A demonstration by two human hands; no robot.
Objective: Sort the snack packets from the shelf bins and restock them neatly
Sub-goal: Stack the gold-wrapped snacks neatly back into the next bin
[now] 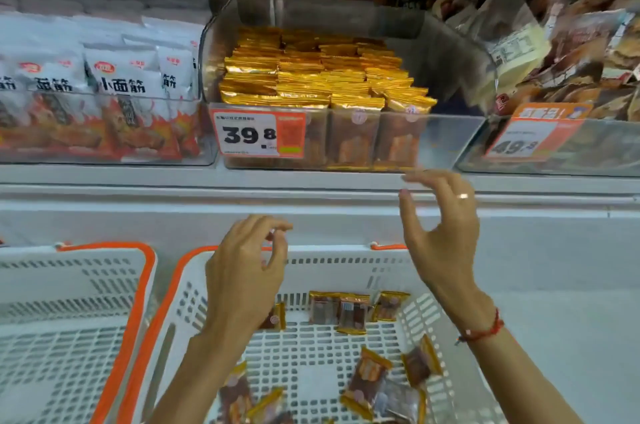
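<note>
Head view: both hands hang between the white basket (460, 385) and the clear middle bin (450, 143) on the shelf (138, 177). The left hand (247, 271) hovers over the basket's far rim with fingers loosely curled; something small and reddish shows at its fingertips, but I cannot tell whether it pinches a packet. The right hand (440, 233) is raised just below the shelf's front edge, fingers relaxed and grasping nothing.

The gold packets (311, 77) stand in tight rows filling the left and middle of the bin, with a bare gap at its right end. Loose packets (349, 312) lie scattered on the basket floor, some at the far wall, some toward the near right.

Risks, as I judge them: reaching into the gap could brush the front row and tip packets over the bin's low front wall. Packets dropped in flat would spoil the upright rows. The neighbouring bin of brown packets (571, 42) leans close, so strays could mix.
</note>
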